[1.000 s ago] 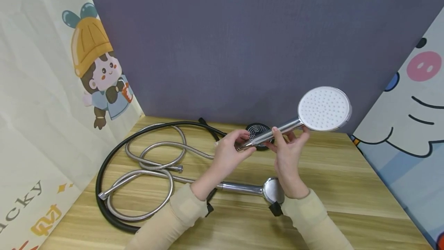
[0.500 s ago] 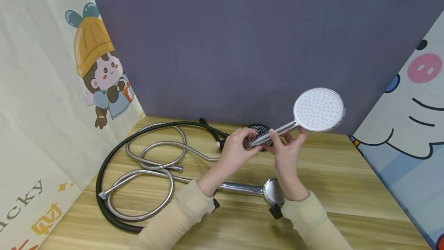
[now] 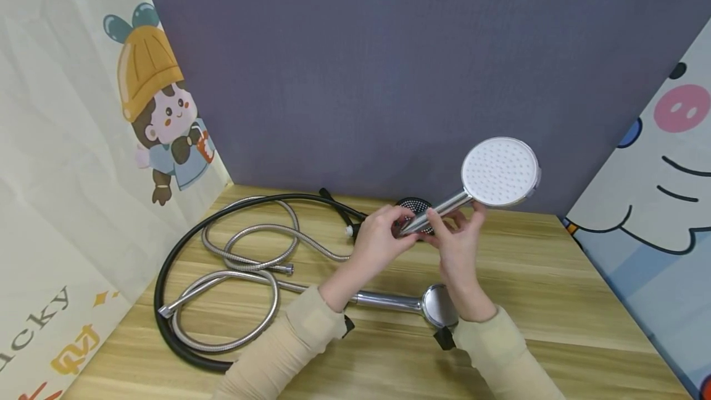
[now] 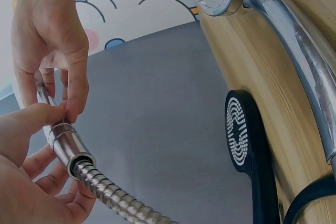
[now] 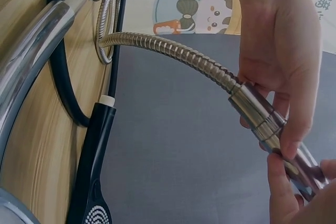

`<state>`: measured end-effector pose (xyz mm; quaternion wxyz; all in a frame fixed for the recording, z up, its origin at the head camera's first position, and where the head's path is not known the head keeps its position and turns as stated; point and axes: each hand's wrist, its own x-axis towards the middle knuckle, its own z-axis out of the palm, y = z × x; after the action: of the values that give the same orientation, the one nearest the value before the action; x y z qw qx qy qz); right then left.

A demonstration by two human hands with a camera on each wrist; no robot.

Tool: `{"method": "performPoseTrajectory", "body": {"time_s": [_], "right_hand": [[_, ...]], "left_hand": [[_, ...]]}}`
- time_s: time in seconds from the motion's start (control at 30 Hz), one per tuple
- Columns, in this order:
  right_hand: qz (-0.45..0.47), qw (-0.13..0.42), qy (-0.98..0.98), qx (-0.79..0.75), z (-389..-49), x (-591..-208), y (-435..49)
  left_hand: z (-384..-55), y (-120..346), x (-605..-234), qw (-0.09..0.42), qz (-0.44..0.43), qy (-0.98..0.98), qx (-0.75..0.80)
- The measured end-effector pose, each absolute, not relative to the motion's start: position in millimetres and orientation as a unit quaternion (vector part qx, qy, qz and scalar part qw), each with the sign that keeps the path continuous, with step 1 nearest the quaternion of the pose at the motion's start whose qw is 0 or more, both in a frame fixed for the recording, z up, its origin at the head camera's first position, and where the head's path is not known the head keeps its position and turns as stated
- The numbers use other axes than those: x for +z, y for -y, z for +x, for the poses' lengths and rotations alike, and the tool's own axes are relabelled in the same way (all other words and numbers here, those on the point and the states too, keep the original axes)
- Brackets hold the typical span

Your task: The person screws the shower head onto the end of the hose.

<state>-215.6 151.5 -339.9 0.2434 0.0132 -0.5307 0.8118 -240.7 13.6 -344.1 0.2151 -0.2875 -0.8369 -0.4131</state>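
A chrome hand shower with a round white spray face (image 3: 500,171) is raised above the table, tilted up to the right. My right hand (image 3: 461,249) pinches its chrome handle (image 3: 447,204) between thumb and fingers. At the handle's lower end my left hand (image 3: 380,236) grips the shiny end nut (image 4: 68,142) of a metal shower hose (image 4: 113,195). The left wrist view has the nut in line with the handle, with the hose trailing from its other end. In the right wrist view, thumb and fingertips of both hands meet near the joint (image 5: 270,129).
A second chrome hand shower (image 3: 389,301) with its own metal hose (image 3: 222,345) lies in front. Behind my hands is a black hand shower (image 4: 239,129), with a thick black hose (image 3: 161,276) looping left. A grey panel (image 3: 355,79) stands at the table's back edge.
The raised hand shower has shifted a little to the left and its handle tilts more steeply. My left hand has moved slightly right, still at the handle's end.
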Motion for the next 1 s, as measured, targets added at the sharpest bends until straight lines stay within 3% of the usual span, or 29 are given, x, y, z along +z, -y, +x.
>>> {"method": "performPoseTrajectory", "body": {"time_s": [0.7,1.0], "right_hand": [[0.087,0.180,0.636,0.746,-210.0,-338.8,-171.9],[0.146,0.194,0.652,0.718,-206.0,-338.5,-189.6]], "left_hand": [[-240.5,-6.9,-336.6,0.167,-0.273,0.870,-0.374],[-240.6,-3.3,-340.6,0.191,-0.284,0.851,-0.399]]}}
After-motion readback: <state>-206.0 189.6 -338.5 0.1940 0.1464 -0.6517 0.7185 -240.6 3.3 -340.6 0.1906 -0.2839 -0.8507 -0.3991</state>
